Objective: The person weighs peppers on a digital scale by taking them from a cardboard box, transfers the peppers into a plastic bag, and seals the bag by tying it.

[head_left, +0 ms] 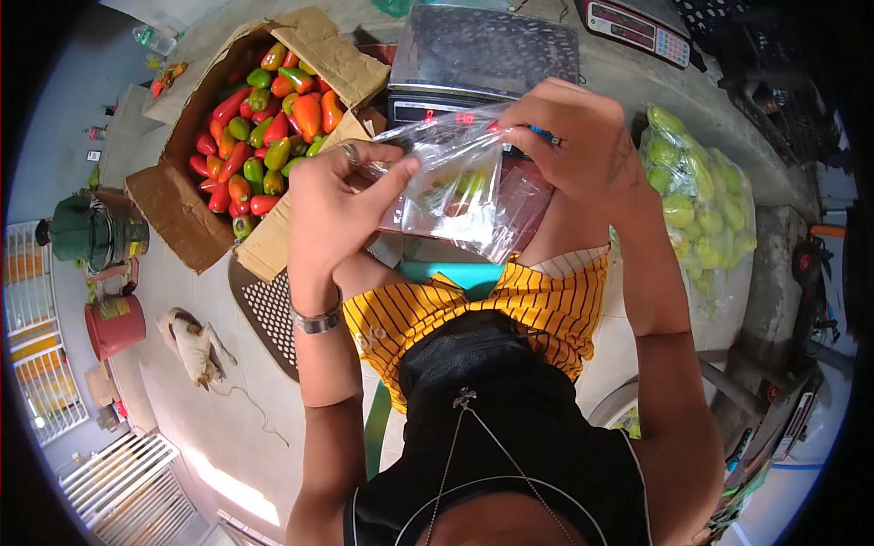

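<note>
Between my two hands a clear plastic bag is stretched out above my lap, with something green showing in or through it. My left hand, wearing a ring and a wristwatch, pinches the bag's left edge between thumb and fingers. On the other side my right hand grips the upper right corner with its fingertips. Just beyond the bag stands a digital weighing scale, its red display partly covered by the plastic. A cardboard box full of red, orange and green peppers is by my left hand.
At the right lies a large clear bag of green peppers. A second scale sits at the back right. On the floor to the left are a cat, a red bucket and a perforated plastic crate.
</note>
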The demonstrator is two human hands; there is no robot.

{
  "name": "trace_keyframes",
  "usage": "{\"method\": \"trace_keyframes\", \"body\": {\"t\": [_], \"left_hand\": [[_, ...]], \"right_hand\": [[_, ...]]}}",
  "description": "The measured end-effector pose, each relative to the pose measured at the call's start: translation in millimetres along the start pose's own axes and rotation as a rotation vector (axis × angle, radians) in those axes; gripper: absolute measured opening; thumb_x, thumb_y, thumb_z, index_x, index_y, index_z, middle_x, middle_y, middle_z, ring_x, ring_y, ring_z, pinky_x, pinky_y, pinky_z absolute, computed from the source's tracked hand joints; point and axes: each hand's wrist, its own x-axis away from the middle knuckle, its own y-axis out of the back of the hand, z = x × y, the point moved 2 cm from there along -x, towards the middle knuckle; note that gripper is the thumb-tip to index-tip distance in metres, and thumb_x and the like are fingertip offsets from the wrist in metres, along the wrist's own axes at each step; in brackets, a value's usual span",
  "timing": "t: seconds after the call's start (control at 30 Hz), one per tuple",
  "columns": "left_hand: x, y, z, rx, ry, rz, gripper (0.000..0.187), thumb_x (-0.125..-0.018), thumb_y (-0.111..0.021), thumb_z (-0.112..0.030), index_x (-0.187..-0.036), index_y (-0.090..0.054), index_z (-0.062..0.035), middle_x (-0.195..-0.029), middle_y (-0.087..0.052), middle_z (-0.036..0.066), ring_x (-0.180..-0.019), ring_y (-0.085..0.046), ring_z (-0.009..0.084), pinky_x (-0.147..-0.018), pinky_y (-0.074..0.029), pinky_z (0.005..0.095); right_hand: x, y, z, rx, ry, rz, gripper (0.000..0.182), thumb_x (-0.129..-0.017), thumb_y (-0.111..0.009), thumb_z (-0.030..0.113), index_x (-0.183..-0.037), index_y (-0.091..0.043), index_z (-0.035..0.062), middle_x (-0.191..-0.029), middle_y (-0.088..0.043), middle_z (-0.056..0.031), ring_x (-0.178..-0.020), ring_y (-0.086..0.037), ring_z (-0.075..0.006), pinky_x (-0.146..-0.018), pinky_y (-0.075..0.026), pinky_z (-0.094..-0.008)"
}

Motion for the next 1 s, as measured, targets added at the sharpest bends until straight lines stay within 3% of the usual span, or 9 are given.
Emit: {"method": "trace_keyframes", "body": {"t": [0.17, 0.23, 0.33, 0.43, 0.67, 0.77, 0.87, 0.93, 1.0], "left_hand": [[-15.8, -68.0, -17.0, -0.107, -0.372, 0.168, 0.037, -0.083, -0.086, -0.019, -0.107, -0.07, 0.0028, -0.094, -0.073, 0.019, -0.092, -0.071, 0.0424, -0.084, -0.057, 0.0444], [-25.3, -77.6, -13.2, -0.068, -0.287, 0.109, 0.026, -0.088, -0.081, -0.014, -0.105, -0.07, 0.0013, -0.095, -0.075, 0.014, -0.086, -0.073, 0.0316, -0.08, -0.058, 0.0396], [-25.7, -62.7, -18.2, 0.505, 0.029, 0.262, 0.01, -0.095, -0.071, -0.003, -0.104, -0.069, -0.0002, -0.091, -0.073, 0.002, -0.08, -0.067, 0.0101, -0.073, -0.054, 0.0292], [-7.3, -63.5, -46.2, 0.689, -0.055, 0.376, 0.01, -0.096, -0.072, -0.005, -0.104, -0.067, -0.0014, -0.087, -0.069, 0.002, -0.077, -0.064, 0.0118, -0.071, -0.052, 0.0299], [24.7, -62.5, -31.8, 0.469, -0.359, 0.248, 0.017, -0.088, -0.078, -0.001, -0.102, -0.068, -0.0027, -0.102, -0.07, 0.007, -0.09, -0.063, 0.0149, -0.078, -0.05, 0.0295], [38.0, -32.9, -2.1, 0.799, -0.16, -0.033, 0.061, -0.082, -0.087, -0.007, -0.136, -0.059, -0.0052, -0.131, -0.065, 0.008, -0.105, -0.067, 0.0191, -0.09, -0.055, 0.0309], [58.2, -26.4, 46.8, 0.144, 0.119, 0.153, 0.098, -0.071, -0.096, -0.023, -0.15, -0.043, -0.0032, -0.144, -0.056, 0.016, -0.121, -0.063, 0.0275, -0.103, -0.051, 0.036], [66.9, -46.8, 44.8, -0.431, -0.025, 0.385, 0.129, -0.063, -0.101, -0.042, -0.159, -0.027, 0.0019, -0.156, -0.043, 0.027, -0.142, -0.051, 0.037, -0.119, -0.041, 0.0413], [87.1, -101.0, 66.4, -0.186, 0.007, 0.33, 0.121, -0.06, -0.1, -0.034, -0.157, -0.035, -0.0025, -0.155, -0.046, 0.024, -0.144, -0.045, 0.0398, -0.12, -0.038, 0.0405]], "right_hand": [[-14.3, -16.4, 19.7, -0.354, 0.06, -0.196, 0.011, -0.084, -0.078, 0.007, -0.095, -0.079, 0.007, -0.091, -0.074, -0.0089, -0.074, -0.073, -0.0227, -0.066, -0.057, -0.0301], [-5.0, -24.5, 17.8, -0.418, 0.001, -0.373, 0.013, -0.082, -0.082, 0.006, -0.095, -0.08, 0.0062, -0.096, -0.076, -0.0086, -0.076, -0.074, -0.0204, -0.068, -0.058, -0.0286], [28.6, -8.5, -3.2, -0.397, -0.148, -0.348, 0.073, -0.065, -0.098, 0.019, -0.132, -0.068, 0.01, -0.118, -0.074, -0.0067, -0.107, -0.071, -0.0242, -0.092, -0.057, -0.0343], [54.5, -43.5, -2.5, -0.492, -0.497, 0.147, 0.103, -0.057, -0.102, 0.032, -0.145, -0.054, 0.0113, -0.132, -0.065, -0.009, -0.127, -0.059, -0.0274, -0.108, -0.047, -0.0428], [116.9, -155.7, -17.3, -0.518, -0.369, -0.058, 0.039, -0.086, -0.074, 0.022, -0.121, -0.065, 0.0055, -0.114, -0.072, -0.0169, -0.106, -0.07, -0.0388, -0.091, -0.056, -0.0446], [129.4, -160.8, -14.2, -0.339, -0.513, 0.001, 0.029, -0.092, -0.066, 0.015, -0.119, -0.065, 0.0035, -0.109, -0.073, -0.0218, -0.098, -0.072, -0.0429, -0.084, -0.058, -0.0469], [135.8, -157.8, -8.0, -0.371, -0.829, -0.023, 0.029, -0.09, -0.071, 0.017, -0.117, -0.07, 0.0054, -0.11, -0.07, -0.0205, -0.104, -0.067, -0.0438, -0.09, -0.054, -0.0483], [132.6, -158.9, 5.4, -0.299, -0.616, -0.077, 0.026, -0.093, -0.064, 0.009, -0.117, -0.066, 0.0021, -0.101, -0.072, -0.0239, -0.094, -0.071, -0.0438, -0.081, -0.057, -0.0485], [133.6, -172.3, 15.1, -0.225, -0.451, 0.003, 0.028, -0.092, -0.062, 0.005, -0.12, -0.062, 0.001, -0.099, -0.071, -0.0247, -0.091, -0.071, -0.046, -0.08, -0.058, -0.0493]]}}
